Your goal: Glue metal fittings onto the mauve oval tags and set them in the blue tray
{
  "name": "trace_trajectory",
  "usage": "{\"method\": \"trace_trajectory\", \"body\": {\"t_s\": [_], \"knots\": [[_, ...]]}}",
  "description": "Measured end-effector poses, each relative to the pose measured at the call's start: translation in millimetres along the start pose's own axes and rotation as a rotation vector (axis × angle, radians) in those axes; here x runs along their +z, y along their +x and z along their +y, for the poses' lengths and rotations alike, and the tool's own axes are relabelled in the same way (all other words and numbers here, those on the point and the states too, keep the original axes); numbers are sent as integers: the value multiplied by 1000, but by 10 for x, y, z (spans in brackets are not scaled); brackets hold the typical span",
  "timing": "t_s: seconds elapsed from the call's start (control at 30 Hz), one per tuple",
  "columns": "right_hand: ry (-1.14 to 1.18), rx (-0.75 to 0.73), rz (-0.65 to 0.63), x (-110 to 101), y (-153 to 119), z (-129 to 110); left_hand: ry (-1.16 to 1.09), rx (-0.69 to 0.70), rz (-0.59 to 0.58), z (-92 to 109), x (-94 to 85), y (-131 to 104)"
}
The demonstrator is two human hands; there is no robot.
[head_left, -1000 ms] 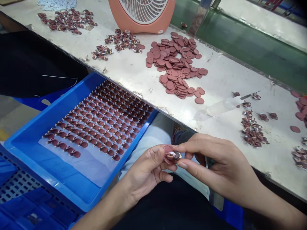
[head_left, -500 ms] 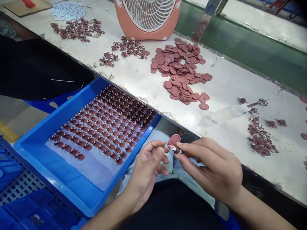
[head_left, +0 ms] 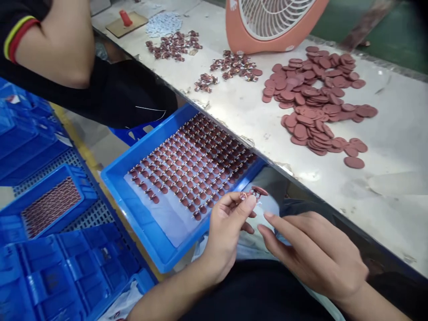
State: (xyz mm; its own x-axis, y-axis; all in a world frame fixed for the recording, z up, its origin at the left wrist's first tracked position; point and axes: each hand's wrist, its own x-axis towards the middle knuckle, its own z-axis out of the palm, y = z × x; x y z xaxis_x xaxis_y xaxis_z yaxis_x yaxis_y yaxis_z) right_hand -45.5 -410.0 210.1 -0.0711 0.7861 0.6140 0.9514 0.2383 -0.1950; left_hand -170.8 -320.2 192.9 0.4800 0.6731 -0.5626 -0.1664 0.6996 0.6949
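My left hand [head_left: 227, 234] pinches a small brown piece with an oval disc [head_left: 259, 191] between thumb and fingers, above my lap. The reddish-brown disc is tilted nearly edge-on. White and orange bits show on the small part joined to it. Just to the right is my right hand [head_left: 317, 249], its thumb and index finger apart with nothing between them. Left of my hands, a blue tray [head_left: 115, 189] holds many similar pieces in rows on a pale sheet [head_left: 163, 227].
On the worktable [head_left: 240, 104] lie a heap of reddish-brown oval discs [head_left: 321, 98] and piles of small brown parts [head_left: 174, 46]. An orange fan [head_left: 261, 44] stands behind. Another person's arm [head_left: 67, 44] is at upper left, above stacked blue crates [head_left: 67, 272].
The piece has passed from my right hand to my left, and the right fingers have come off it. The view has swung left, bringing in the other person's arm and more crates.
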Motion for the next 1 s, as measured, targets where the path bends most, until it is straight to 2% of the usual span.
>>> {"method": "trace_trajectory", "body": {"t_s": [0.1, 0.17, 0.27, 0.37, 0.43, 0.53, 0.67, 1.0], "knots": [[46, -8, -44, -75, -31, -46, 257, 156, 235, 46, -377, 117], [61, 36, -58, -112, -99, -45, 472, 281, 428, 88, -783, 217], [68, 60, -68, -124, -215, 4, 641, 357, 618, 170, -1485, 365], [46, 53, -87, -104, -305, 62, 889, 375, 731, 249, -2052, 481], [32, 66, -91, -96, -349, 82, 1073, 342, 746, 279, -2278, 539], [25, 97, -91, -97, -393, 81, 1312, 271, 705, 283, -2421, 603], [24, 118, -90, -102, -400, 69, 1518, 201, 647, 253, -2447, 667], [22, 127, -93, -95, -433, 99, 1712, 116, 577, 180, -2491, 756]]}}
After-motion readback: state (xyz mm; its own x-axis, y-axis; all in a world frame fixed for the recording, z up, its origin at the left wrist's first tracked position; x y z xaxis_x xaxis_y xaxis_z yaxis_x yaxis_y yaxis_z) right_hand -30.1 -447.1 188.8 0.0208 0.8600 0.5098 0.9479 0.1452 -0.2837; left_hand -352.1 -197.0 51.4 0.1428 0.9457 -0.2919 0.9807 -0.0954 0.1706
